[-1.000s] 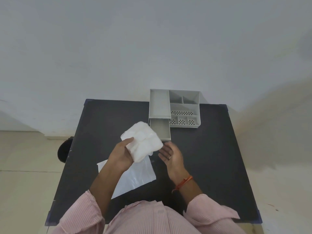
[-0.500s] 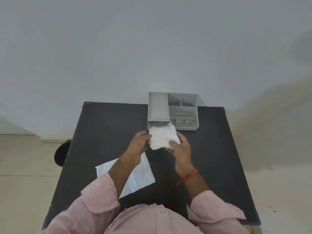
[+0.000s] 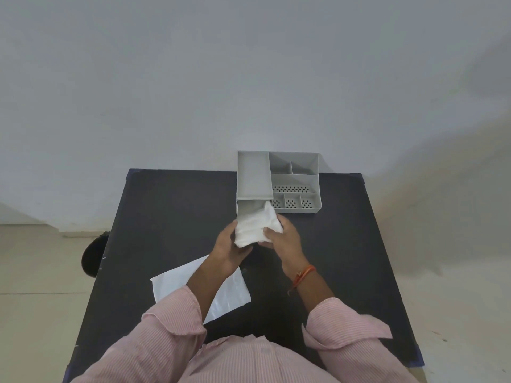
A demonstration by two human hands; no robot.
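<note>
Black table (image 3: 166, 217): grey organizer (image 3: 253, 172) at its far edge, flat white bag (image 3: 177, 283) well to organizer's near-left. Open drawer (image 3: 246, 210) juts from organizer's front. White cloth wad (image 3: 254, 229) lies over the drawer, right corner riding over its wall. L hand (image 3: 228, 244) grips wad's left side w/ curled fingers; R hand (image 3: 284, 239) pinches its right edge. Best approach imo: squeeze wad narrower than drawer, tuck right corner in, feed far end first, press flat w/o shoving the drawer.
</note>
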